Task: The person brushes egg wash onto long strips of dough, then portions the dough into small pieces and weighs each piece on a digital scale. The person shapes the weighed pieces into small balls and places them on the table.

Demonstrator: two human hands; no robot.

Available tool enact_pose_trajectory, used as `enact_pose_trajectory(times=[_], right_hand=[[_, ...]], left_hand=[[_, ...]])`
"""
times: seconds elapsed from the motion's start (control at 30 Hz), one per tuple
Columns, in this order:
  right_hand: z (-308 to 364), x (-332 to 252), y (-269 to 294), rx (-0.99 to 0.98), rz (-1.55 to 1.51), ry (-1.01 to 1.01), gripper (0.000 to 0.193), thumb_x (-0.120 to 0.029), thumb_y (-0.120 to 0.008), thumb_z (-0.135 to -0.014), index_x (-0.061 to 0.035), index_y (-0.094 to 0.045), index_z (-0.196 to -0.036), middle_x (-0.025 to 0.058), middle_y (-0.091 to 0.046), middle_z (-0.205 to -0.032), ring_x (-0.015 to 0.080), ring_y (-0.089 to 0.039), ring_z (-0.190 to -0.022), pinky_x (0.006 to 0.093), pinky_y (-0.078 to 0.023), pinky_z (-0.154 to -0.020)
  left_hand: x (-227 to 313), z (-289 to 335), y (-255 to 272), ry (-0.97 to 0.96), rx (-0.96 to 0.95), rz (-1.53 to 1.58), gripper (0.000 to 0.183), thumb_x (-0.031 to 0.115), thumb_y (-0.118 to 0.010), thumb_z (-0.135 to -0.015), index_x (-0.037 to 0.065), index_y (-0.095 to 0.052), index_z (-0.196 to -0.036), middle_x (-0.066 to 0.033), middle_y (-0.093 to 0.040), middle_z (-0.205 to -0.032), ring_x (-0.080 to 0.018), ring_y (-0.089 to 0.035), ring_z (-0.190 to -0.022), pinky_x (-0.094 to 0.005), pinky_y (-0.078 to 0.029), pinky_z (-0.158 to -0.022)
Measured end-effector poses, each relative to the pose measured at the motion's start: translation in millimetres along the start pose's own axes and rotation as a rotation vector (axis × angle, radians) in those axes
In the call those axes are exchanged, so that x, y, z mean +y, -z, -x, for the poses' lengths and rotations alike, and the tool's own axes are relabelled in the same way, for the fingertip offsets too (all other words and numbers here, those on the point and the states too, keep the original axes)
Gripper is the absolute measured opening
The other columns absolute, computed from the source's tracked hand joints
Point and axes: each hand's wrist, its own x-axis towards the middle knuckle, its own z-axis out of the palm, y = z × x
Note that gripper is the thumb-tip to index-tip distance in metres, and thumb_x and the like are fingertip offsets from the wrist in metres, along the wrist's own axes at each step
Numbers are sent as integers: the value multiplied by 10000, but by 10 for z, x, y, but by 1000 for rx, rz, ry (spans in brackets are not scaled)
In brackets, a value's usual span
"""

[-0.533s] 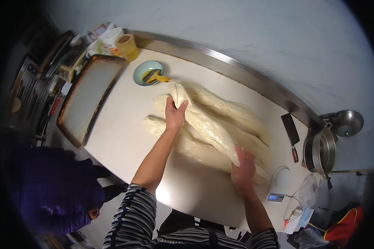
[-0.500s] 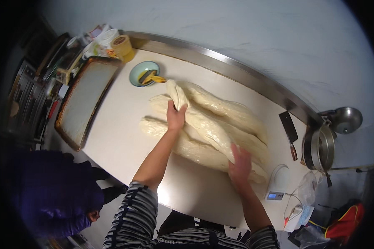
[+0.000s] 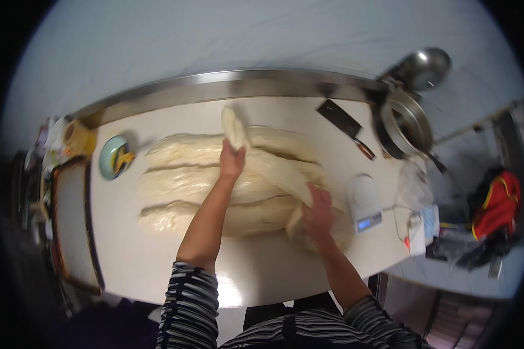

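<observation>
A long, glossy roll of pale dough (image 3: 275, 170) runs slantwise over several other dough rolls (image 3: 186, 185), which lie side by side on the white worktop. My left hand (image 3: 233, 160) is closed round its upper left part, and a short end sticks up past the fingers. Toward the lower right, my right hand (image 3: 319, 210) grips the same roll, slightly blurred. Beyond that hand the dough bends down toward the near side of the table.
A green bowl (image 3: 108, 158) with a yellow-coated brush stands left, beside a large baking tray (image 3: 75, 215). On the right are a cleaver (image 3: 340, 119), a digital scale (image 3: 365, 196) and metal pans (image 3: 410, 119). A metal strip (image 3: 262, 83) edges the back wall.
The view has swung round, so the dough rolls now lie crosswise. The held roll slants more across the others, its right end bent down below my right hand. Both hands keep their grip.
</observation>
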Motion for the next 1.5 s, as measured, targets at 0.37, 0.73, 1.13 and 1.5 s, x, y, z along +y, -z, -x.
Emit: enact_pose_trajectory(times=[0.37,0.73,1.13,1.5], right_hand=[[505,-163,60,-717,-252,1,611,-284,-661,-809,-87,-465,-1353,184,-513,-1240,355,-503,-1137,448,-403,-981],[838,80,324,-798,-1193,-717,442,-344,-495,-982,-96,-458,-1347,135,-551,-1193,249,-553,-1098,368,-458,-937],[885,1100,1116,-607,-1517,-735,397,-120,-649,-879,-97,-448,-1220,49,-546,-1074,152,-567,-994,298,-509,-804],[945,1445,1592,-450,-484,126,581,-209,-737,-792,-43,-471,-1281,154,-596,-1103,223,-570,-994,334,-472,-836]], left_hand=[[183,453,467,291,-265,1032,274,138,-610,-928,83,-525,-1183,-51,-631,-1060,-176,-616,-932,-331,-519,-775],[275,2534,811,-99,-652,441,329,26,-765,-759,55,-609,-1047,11,-582,-991,-113,-547,-894,-257,-465,-794],[1322,3527,-271,-373,-422,-85,878,79,-830,-642,108,-397,-1406,-169,-458,-1377,-352,-354,-1334,-442,-356,-1068],[1423,3512,-1315,-321,-393,-411,959,161,-793,-642,116,-292,-1458,-188,-665,-975,-399,-630,-880,-458,-515,-764]])
